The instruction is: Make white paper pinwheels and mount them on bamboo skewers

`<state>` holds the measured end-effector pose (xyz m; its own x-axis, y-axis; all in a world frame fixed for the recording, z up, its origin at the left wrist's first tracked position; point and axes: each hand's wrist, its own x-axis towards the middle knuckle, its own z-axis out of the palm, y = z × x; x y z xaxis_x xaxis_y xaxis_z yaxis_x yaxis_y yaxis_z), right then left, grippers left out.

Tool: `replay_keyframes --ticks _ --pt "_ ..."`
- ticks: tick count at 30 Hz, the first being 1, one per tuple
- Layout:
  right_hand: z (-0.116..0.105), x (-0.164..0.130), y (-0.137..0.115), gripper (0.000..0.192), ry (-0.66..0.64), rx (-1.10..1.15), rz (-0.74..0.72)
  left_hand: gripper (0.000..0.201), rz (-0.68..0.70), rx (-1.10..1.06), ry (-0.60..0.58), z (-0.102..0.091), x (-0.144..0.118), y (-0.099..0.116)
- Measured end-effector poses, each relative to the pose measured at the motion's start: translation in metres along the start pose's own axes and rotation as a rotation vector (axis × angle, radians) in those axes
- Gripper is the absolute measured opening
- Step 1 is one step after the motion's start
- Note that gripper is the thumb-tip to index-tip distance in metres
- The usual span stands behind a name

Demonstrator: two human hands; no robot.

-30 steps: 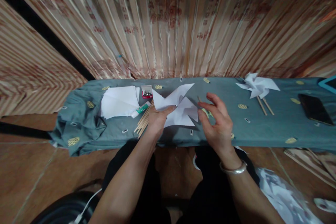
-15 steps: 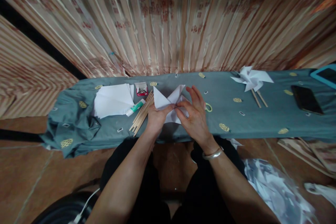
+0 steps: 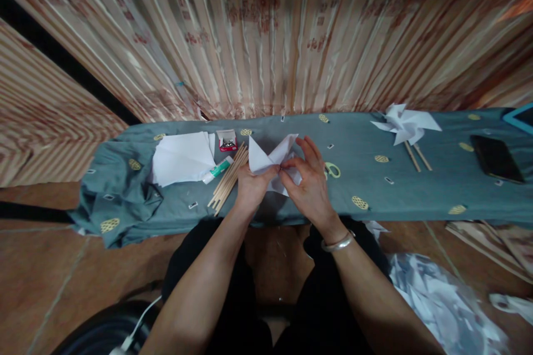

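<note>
A white paper pinwheel (image 3: 260,160), its corners folded in toward the middle, is held above the cloth-covered surface between both hands. My left hand (image 3: 252,184) is closed on its left side, thumb pressed at the centre. My right hand (image 3: 307,180) pinches at the same centre with thumb and index finger, its other fingers raised. Whatever small thing may sit between the fingertips is too small to make out. Left of the hands lie several wooden sticks (image 3: 227,182). Scissors with a light green handle (image 3: 333,170) lie partly hidden behind my right hand.
A stack of white paper (image 3: 181,160), a glue stick (image 3: 217,170) and a small red box of metal pins (image 3: 227,141) lie to the left. Finished pinwheels on sticks (image 3: 406,123) and a black phone (image 3: 495,158) lie right. A plastic bag of paper pieces (image 3: 445,299) is on the floor.
The whole view has shifted slightly, so things on the surface appear a little further right. More of the scissors' handle shows beside my right hand. Both hands keep nearly the same grip on the paper.
</note>
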<state>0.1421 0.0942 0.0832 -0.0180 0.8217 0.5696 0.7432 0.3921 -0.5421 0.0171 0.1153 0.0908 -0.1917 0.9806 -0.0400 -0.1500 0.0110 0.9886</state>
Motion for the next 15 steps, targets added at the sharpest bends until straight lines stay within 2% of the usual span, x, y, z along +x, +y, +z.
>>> replay_keyframes --ticks 9,15 --pt "-0.0012 0.0026 -0.0022 0.004 -0.034 0.029 0.031 0.018 0.085 0.079 -0.033 -0.0036 0.0028 -0.0043" --pt "0.0009 0.0030 -0.0014 0.008 -0.025 0.029 0.044 0.019 0.081 0.056 -0.052 -0.0039 0.0033 -0.0051"
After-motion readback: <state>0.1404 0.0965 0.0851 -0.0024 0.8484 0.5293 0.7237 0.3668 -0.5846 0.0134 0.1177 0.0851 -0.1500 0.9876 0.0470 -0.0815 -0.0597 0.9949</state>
